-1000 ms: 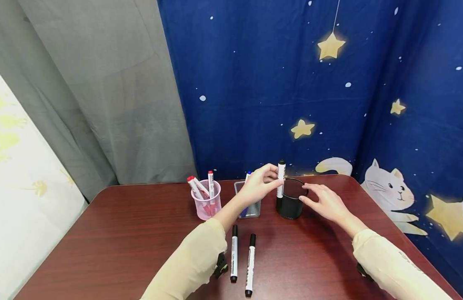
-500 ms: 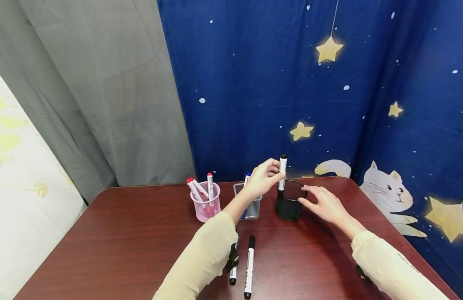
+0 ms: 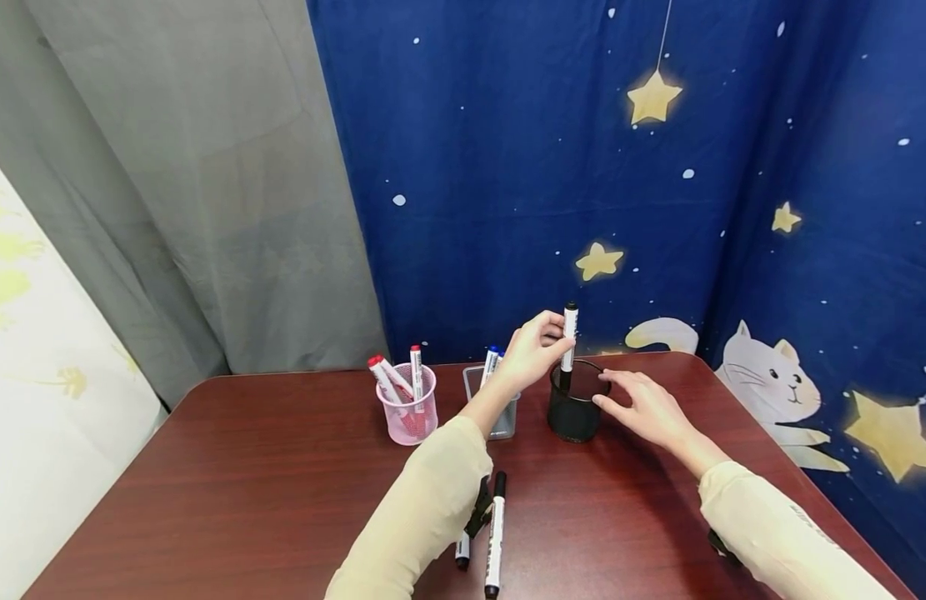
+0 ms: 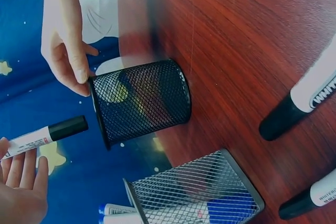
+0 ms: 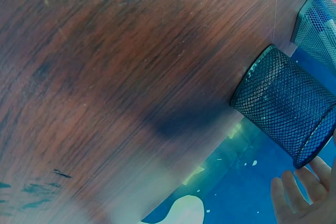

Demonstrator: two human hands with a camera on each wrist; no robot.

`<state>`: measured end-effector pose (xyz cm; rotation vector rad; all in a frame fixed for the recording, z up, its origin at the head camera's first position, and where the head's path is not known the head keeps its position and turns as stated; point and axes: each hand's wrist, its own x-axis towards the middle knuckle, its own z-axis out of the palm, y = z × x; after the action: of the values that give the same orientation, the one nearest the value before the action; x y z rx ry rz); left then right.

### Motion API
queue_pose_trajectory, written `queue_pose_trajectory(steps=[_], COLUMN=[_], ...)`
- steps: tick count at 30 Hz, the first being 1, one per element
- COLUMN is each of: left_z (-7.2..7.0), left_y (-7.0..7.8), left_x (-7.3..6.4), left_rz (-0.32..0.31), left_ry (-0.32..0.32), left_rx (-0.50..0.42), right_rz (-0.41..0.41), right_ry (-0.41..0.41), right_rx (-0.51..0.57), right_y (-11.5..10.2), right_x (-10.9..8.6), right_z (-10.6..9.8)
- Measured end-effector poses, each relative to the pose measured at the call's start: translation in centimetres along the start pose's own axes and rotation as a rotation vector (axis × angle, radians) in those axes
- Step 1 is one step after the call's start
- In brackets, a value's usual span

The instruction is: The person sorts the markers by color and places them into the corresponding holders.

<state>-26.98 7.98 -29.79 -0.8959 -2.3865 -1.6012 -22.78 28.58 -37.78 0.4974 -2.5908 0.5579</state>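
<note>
My left hand [image 3: 533, 354] pinches a whiteboard marker [image 3: 569, 333] upright, black ends up and down, between thumb and fingers. In the left wrist view the marker's black lower end [image 4: 68, 128] is just above the mouth of a round black mesh pen holder [image 3: 574, 417], apart from its rim. My right hand [image 3: 646, 408] holds that rim at the right side, thumb toward the front and fingers farther back. The pen holder stands upright on the table, and in the right wrist view the right fingers [image 5: 299, 192] show beside its rim.
A pink mesh cup [image 3: 410, 421] with several red-capped markers stands at the back left. Between the cups is a grey mesh holder [image 4: 194, 187] with blue markers. Two black-capped markers lie in front, one [image 3: 496, 533] plain, the other [image 3: 463, 550] partly behind my left sleeve.
My left hand has lifted the marker and moved it slightly right, from in front of the pen holder to over its mouth. The right hand stays at the rim.
</note>
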Motion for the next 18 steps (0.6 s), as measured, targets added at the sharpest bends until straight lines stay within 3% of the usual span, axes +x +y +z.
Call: queue_pose_trajectory(steps=[9, 18], left_z=[0.7, 1.0], left_y=[-0.2, -1.0], left_x=[0.7, 0.2], left_rz=[-0.03, -0.083], left_ry=[0.003, -0.032], left_rx=[0.02, 0.013], right_rz=[0.012, 0.007], right_ry=[-0.028, -0.03], right_rx=[0.0, -0.004], right_y=[0.0, 0.1], right_x=[0.1, 0.1], right_z=[-0.1, -0.1])
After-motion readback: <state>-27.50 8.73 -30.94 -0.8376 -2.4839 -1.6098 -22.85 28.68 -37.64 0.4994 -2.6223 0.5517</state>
